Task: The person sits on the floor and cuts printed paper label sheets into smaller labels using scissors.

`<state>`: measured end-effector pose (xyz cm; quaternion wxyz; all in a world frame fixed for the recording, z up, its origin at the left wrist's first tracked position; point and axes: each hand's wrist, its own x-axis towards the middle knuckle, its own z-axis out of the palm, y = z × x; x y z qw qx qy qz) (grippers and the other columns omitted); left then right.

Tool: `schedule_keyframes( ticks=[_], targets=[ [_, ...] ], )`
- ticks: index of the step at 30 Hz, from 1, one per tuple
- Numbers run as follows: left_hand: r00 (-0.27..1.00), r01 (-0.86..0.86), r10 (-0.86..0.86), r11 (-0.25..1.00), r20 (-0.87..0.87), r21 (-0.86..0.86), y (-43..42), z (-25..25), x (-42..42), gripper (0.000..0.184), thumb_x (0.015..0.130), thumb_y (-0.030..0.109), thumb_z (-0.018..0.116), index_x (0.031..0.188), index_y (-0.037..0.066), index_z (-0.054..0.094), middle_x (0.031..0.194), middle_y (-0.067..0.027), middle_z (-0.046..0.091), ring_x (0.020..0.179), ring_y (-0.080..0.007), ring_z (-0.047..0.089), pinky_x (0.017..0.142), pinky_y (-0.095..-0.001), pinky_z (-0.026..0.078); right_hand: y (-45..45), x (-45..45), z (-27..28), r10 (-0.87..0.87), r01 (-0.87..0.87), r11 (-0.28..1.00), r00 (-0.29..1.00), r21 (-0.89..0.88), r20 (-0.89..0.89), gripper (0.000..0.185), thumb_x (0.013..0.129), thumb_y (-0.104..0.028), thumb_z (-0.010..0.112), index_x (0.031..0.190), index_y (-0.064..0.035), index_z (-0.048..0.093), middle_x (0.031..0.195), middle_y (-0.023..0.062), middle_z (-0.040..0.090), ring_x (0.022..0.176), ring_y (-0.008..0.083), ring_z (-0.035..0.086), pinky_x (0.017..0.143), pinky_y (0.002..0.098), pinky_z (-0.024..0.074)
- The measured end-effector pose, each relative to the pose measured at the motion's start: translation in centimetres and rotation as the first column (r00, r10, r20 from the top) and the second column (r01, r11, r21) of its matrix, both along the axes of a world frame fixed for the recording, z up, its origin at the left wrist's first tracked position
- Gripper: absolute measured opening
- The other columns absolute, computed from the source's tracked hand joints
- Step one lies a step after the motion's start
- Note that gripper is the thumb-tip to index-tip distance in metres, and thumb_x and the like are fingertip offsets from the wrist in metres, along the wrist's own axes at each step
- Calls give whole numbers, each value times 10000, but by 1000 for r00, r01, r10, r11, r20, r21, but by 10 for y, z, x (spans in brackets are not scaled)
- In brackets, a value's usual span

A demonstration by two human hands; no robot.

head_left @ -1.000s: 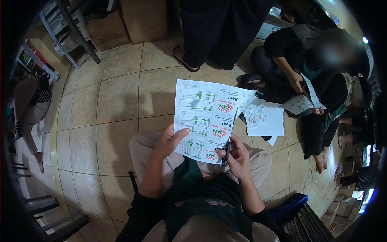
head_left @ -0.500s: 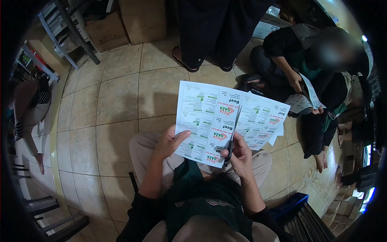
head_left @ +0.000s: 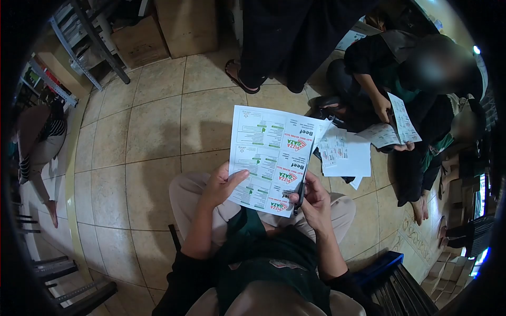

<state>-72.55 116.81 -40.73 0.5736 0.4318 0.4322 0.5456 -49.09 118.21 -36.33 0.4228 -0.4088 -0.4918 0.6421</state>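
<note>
A printed label sheet (head_left: pixel 258 158) with green text and red-and-green PIZZA GAZA logos is held up over my lap. My left hand (head_left: pixel 221 187) pinches its left edge, thumb on top. Dark-handled scissors (head_left: pixel 301 197) are in my right hand (head_left: pixel 315 200), their blades running up along the sheet's right edge. How far the blades are apart I cannot make out. Beyond that edge, on the floor, lie white papers (head_left: pixel 350 160), some with printed labels.
A person seated at the right holds folded printed sheets (head_left: pixel 403 124). Another person's sandalled foot (head_left: pixel 242 76) is on the tiles ahead. Cardboard boxes (head_left: pixel 187 29) and a metal rack (head_left: pixel 100 42) stand at the back; a black crate (head_left: pixel 395 279) is at lower right.
The sheet's right-hand part, spread out beyond the scissors before, has dropped from sight there, uncovering the papers on the floor. My hands have hardly moved. The seated person's sheets have shifted slightly.
</note>
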Motion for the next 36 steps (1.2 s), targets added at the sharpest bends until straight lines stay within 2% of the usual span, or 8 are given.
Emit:
schedule_keyframes(
  ticks=[5,7,11,16,23,30,36],
  targets=[
    [999,37,-37,999,-37,7,0,0,0,227,899,89,548,1094,-27,548,1015,-58,622,905,-90,560,782,-240,456,5,3,5,15,-12,997,999,70,-38,592,770,-27,696,1284,25,406,998,10,564,858,70,507,794,228,432],
    [998,64,-64,998,1,3,-1,2,1,223,899,91,549,1085,-32,553,1013,-63,622,905,-89,560,780,-236,455,7,7,3,36,-33,994,999,103,-24,592,775,-35,694,1284,27,400,1055,36,574,914,97,533,838,264,445],
    [997,79,-80,997,-9,-12,-1,2,0,224,899,93,551,1085,-31,554,1012,-66,622,904,-89,560,778,-234,456,9,10,1,23,-23,988,1000,152,2,585,774,-40,698,1277,27,408,1038,34,578,894,95,536,820,263,450],
    [996,85,-85,996,-12,4,-1,0,1,240,898,97,553,1103,-27,543,1016,-72,621,900,-96,567,771,-235,460,8,8,2,-7,7,997,1000,71,-7,574,774,-36,700,1270,30,418,1046,45,571,892,90,541,803,245,453],
    [996,85,-85,996,-25,19,0,0,1,240,896,94,553,1104,-26,543,1014,-72,622,900,-101,569,775,-237,460,8,7,2,-29,31,997,999,72,-23,571,769,-12,697,1267,32,420,1032,42,564,886,86,541,795,236,452],
    [981,193,-192,981,33,-21,-3,4,12,247,901,81,546,1120,-32,540,1029,-69,621,912,-96,567,787,-244,464,-3,24,11,-76,73,990,997,119,14,591,756,-26,710,1267,32,418,1072,53,560,917,116,548,814,263,453],
    [938,334,-334,942,93,6,-14,11,49,256,898,64,552,1135,-31,539,1039,-59,619,932,-91,561,802,-243,460,-46,64,46,-149,138,985,983,105,106,597,769,-72,715,1265,29,399,1079,72,568,948,138,558,829,289,460]
  ],
)
